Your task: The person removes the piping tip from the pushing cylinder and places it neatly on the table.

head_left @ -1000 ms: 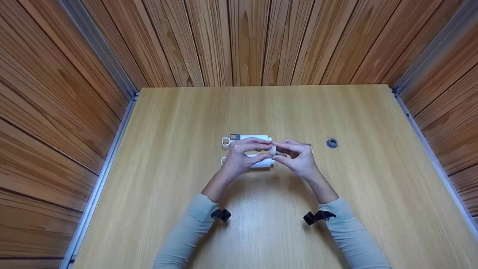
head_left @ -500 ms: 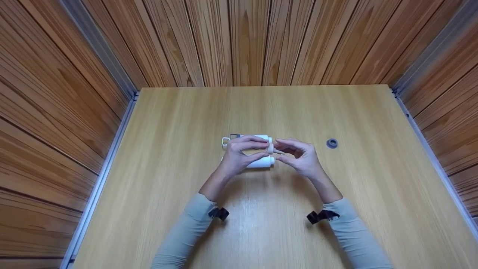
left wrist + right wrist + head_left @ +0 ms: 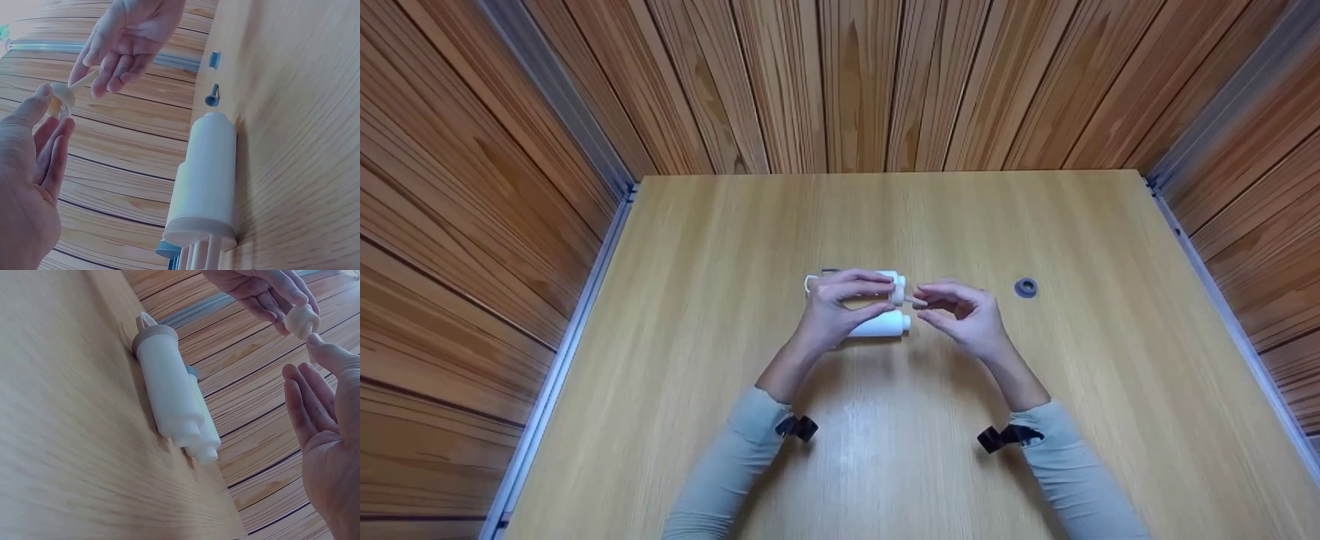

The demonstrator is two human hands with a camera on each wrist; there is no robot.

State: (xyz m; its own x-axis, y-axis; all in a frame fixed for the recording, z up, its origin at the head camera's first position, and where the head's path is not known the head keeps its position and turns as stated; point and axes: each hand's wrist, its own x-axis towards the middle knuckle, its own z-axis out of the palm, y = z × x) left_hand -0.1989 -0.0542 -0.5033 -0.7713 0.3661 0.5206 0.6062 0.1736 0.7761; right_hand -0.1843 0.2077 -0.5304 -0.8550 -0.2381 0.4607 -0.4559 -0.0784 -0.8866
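Observation:
My left hand (image 3: 836,304) pinches a cream nozzle cap (image 3: 63,98) between thumb and fingers, its thin spout pointing to the right. Around the spout's end, my right hand (image 3: 964,319) has its thumb and fingers spread apart; whether a finger touches the spout is unclear. Below the hands, two white bottles lie side by side on the table: the near bottle (image 3: 879,325) and the far bottle (image 3: 205,424). Their narrow necks point right. A beige end with a loop shows on the near bottle in the right wrist view.
A grey ring-shaped piece (image 3: 1026,287) lies on the wooden table (image 3: 922,465) to the right. A small grey funnel-shaped nozzle (image 3: 211,97) lies beyond the bottle necks in the left wrist view. Wood-panelled walls (image 3: 855,82) stand behind and at both sides.
My right fingers were on the cap one second ago; they have since moved right and spread apart. My left hand has shifted slightly left with the nozzle cap, uncovering its spout.

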